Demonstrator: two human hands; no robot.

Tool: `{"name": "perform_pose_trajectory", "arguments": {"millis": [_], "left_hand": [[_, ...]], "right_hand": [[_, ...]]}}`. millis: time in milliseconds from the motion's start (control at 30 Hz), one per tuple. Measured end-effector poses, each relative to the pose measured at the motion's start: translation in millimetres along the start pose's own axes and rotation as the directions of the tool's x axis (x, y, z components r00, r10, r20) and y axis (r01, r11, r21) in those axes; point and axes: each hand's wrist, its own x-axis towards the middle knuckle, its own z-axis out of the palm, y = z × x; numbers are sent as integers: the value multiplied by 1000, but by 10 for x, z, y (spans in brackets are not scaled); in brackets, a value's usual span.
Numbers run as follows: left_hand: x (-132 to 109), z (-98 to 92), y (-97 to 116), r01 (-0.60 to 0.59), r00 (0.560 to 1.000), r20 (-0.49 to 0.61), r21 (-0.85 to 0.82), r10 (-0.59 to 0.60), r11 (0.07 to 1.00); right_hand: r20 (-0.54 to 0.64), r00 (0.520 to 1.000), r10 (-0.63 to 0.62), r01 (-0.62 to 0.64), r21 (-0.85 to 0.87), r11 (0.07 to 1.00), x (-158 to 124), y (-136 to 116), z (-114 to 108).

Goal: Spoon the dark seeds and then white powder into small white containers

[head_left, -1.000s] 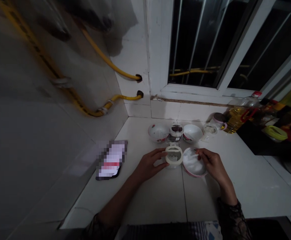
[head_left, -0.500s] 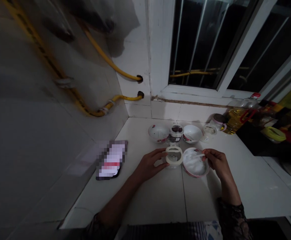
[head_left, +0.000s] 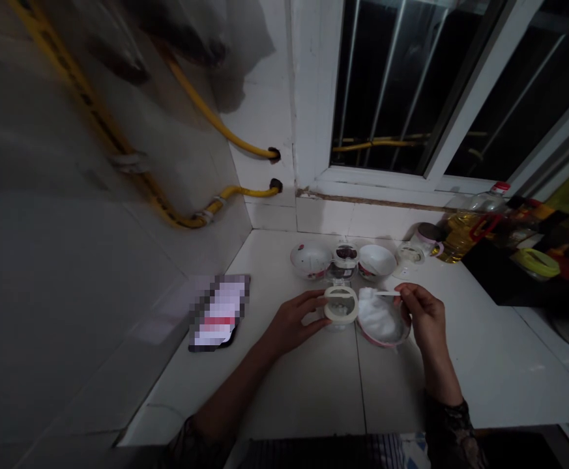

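A small clear jar with a white rim (head_left: 341, 318) stands on the counter, its lid raised at the back and some whitish stuff inside. My left hand (head_left: 296, 319) grips its left side between thumb and fingers. Just right of it sits a bowl of white powder (head_left: 383, 324) with a reddish outer wall. Above this bowl, my right hand (head_left: 423, 312) pinches the handle of a small white spoon (head_left: 386, 293). The spoon's head, at the bowl's far left edge, appears heaped with white powder.
Behind stand a left bowl (head_left: 310, 260), a jar with dark contents (head_left: 345, 258), a right bowl (head_left: 377, 262) and another small jar (head_left: 410, 255). An oil bottle (head_left: 460, 236) and condiments are at the right. A phone (head_left: 220, 312) lies left, by the wall.
My right hand has raised the spoon from the powder toward the bowl's far left edge, and it now looks heaped. My left hand stays on the jar.
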Motion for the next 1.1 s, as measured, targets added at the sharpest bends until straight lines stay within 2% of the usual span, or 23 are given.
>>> {"name": "perform_pose_trajectory", "arguments": {"millis": [67,100,133,200,233,267,300,333,433,467,533,667,767,933,1000,1100], "left_hand": [[-3,6,0,7,1000,2,2,-7,1000],[-5,8,1,9,1000,2,2,-9,1000],[-6,10,1,9,1000,1,3,-9,1000],[-5,8,6,3,1000,-3,5,-3,1000],[-3,5,9,-1,1000,-5,6,1,1000],[1,0,13,-5,1000,-6,8,5,1000],[4,-5,17,-5,1000,-5,11,5,1000],[8,-9,21,-5,1000,-3,14,5,1000],[9,-15,20,0,1000,-3,20,0,1000],[7,-13,16,3,1000,-5,18,-3,1000],[-1,-5,5,10,1000,-3,15,-10,1000],[-13,4,-10,2,1000,2,16,-2,1000],[-8,-2,-2,-2,1000,3,10,2,1000],[-3,-6,3,-5,1000,3,10,5,1000],[-8,-1,-3,2,1000,6,16,-3,1000],[-13,1,-5,8,1000,11,8,-8,1000]], "right_hand": [[42,976,-214,218,-113,969,-81,-19,97],[111,931,-348,363,-172,916,-116,-22,141],[202,856,-475,512,-219,830,-144,-22,179],[380,668,-640,741,-258,620,-176,-24,224],[428,602,-674,796,-264,544,-180,-29,227],[438,574,-692,818,-273,507,-177,-39,213],[413,590,-694,808,-293,512,-168,-52,182],[363,636,-681,772,-322,548,-154,-68,135],[183,826,-534,553,-446,703,-92,-106,-74],[159,869,-469,482,-490,727,-70,-111,-151],[129,920,-371,374,-573,729,-31,-107,-282],[162,961,-223,274,-646,713,2,-74,-337],[229,966,-119,236,-600,764,-5,-45,-200],[295,955,-18,166,-484,859,-17,22,14],[289,957,11,126,-450,884,-8,37,5],[202,979,4,89,-449,889,10,21,-103]]}}
